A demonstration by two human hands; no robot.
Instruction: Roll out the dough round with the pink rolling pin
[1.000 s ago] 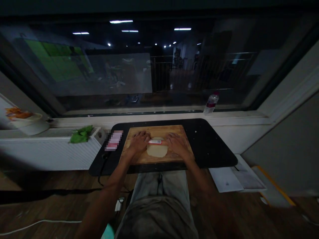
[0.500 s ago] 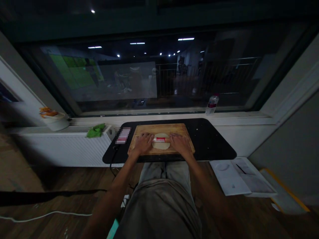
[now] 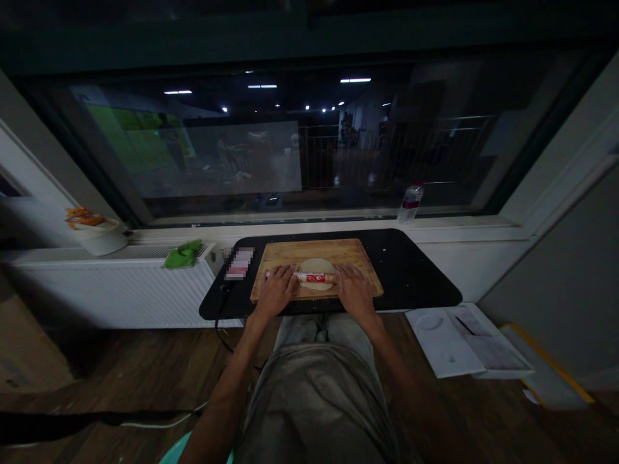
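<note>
1. Head view, hands: left hand (image 3: 276,290) and right hand (image 3: 354,290) lie flat, fingers extended rather than curled, palms pressing on the two ends of the rolling pin (image 3: 312,278); neither grips it.
2. Head view, work: the pin lies crosswise on the near edge of the dough round (image 3: 316,265), which sits mid-way along the wooden board (image 3: 309,248) on the black table (image 3: 411,270).
3. Step, as judged: a rolling stroke, at its near end.
4. Next move calls for even palm pressure and a level pin, so the dough thins evenly.
5. Surroundings: water bottle (image 3: 410,201) on the sill; green cloth (image 3: 182,254) on the radiator.
</note>
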